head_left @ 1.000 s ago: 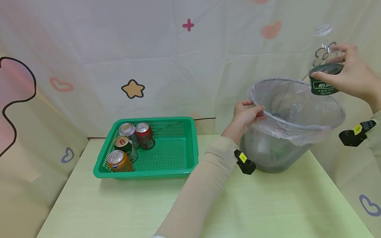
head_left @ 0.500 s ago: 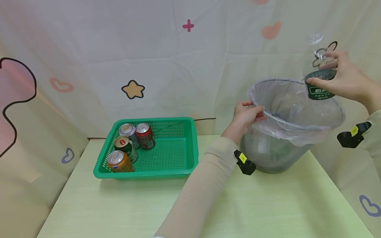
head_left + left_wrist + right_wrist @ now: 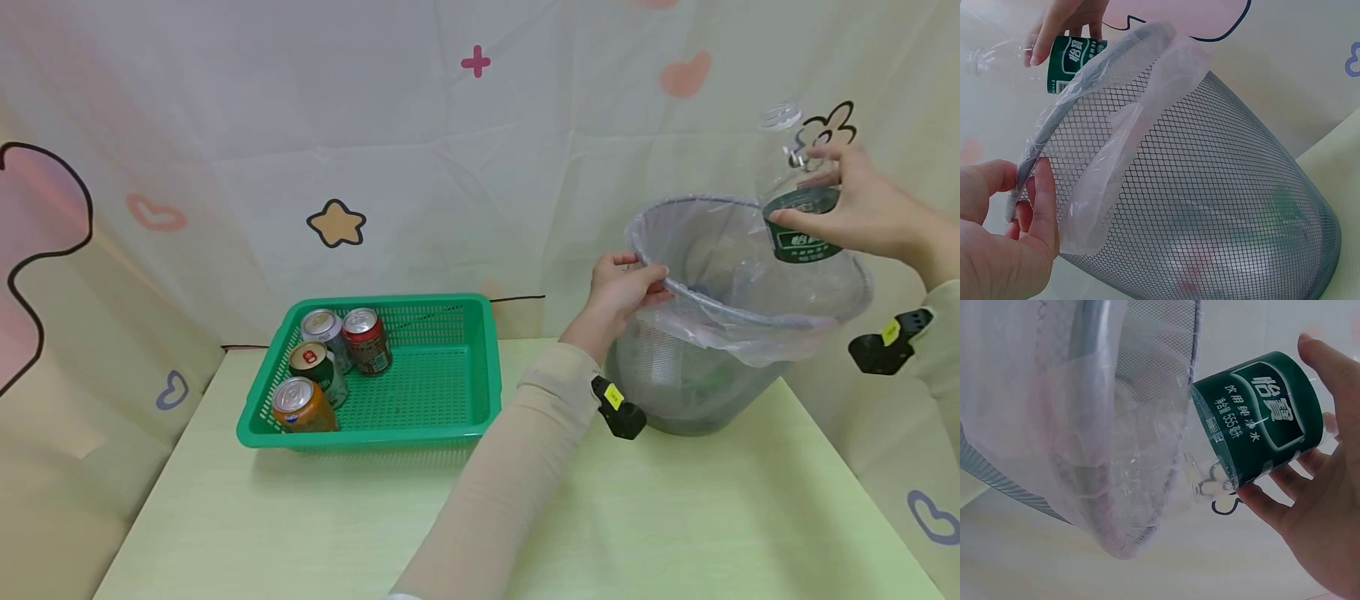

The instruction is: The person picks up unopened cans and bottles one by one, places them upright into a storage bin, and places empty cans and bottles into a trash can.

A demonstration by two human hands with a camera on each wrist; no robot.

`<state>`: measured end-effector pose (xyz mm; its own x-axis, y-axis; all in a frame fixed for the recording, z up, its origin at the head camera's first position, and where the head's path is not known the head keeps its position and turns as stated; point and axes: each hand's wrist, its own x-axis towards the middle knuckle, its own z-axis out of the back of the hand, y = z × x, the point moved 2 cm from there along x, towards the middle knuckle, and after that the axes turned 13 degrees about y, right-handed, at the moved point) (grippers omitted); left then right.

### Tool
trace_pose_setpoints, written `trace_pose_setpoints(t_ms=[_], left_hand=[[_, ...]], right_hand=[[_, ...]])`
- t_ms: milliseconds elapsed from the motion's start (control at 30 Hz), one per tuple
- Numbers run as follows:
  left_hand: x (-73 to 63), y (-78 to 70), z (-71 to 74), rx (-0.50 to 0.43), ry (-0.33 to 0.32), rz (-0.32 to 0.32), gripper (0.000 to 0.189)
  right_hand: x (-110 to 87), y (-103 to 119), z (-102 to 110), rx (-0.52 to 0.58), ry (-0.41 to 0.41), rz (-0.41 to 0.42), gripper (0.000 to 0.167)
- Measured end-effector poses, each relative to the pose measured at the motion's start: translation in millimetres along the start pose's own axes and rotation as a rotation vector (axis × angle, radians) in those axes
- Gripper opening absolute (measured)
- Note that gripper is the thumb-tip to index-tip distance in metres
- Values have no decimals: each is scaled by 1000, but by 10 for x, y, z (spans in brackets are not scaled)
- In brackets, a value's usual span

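Observation:
In the head view, my left hand [image 3: 618, 296] pinches the near-left rim of a grey mesh wastebasket [image 3: 667, 375], thumb and fingers on either side of its edge. A thin translucent bin liner [image 3: 750, 333] folds over that rim; the left wrist view shows the fingers [image 3: 1044, 206] right at the liner's edge. My right hand [image 3: 870, 208] grips a clear plastic water bottle with a green label [image 3: 802, 242]. The bottle stands nearly upright, neck up, its base overlapping the wastebasket's opening. Up close in the right wrist view, the label [image 3: 1260, 412] faces the camera and the bottle's base points toward the opening.
On the left of the pale green table [image 3: 337, 525] is a green plastic basket [image 3: 435, 433] holding several drink cans, among them an orange can [image 3: 300, 408] and a red can [image 3: 367, 346]. Crumpled items show dimly through the wastebasket's mesh. A printed curtain [image 3: 420, 167] hangs close behind.
My right hand has carried the bottle left and down, from the wastebasket's far-right side to over its opening. The left hand keeps its hold on the rim.

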<state>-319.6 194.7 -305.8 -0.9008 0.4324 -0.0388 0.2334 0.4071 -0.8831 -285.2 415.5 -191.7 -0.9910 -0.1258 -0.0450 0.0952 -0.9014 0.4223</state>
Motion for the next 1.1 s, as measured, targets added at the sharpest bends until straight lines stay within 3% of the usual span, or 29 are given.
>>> trace_pose_setpoints(t_ms=[700,1100], left_hand=[[-9,8,-17,20,-13,-4,33],[-10,28,-2,16,-9,-16,32]], right_hand=[[-20,-62,-59,23,92,-6,87],[-73,-102,-60,1,107,21,76]])
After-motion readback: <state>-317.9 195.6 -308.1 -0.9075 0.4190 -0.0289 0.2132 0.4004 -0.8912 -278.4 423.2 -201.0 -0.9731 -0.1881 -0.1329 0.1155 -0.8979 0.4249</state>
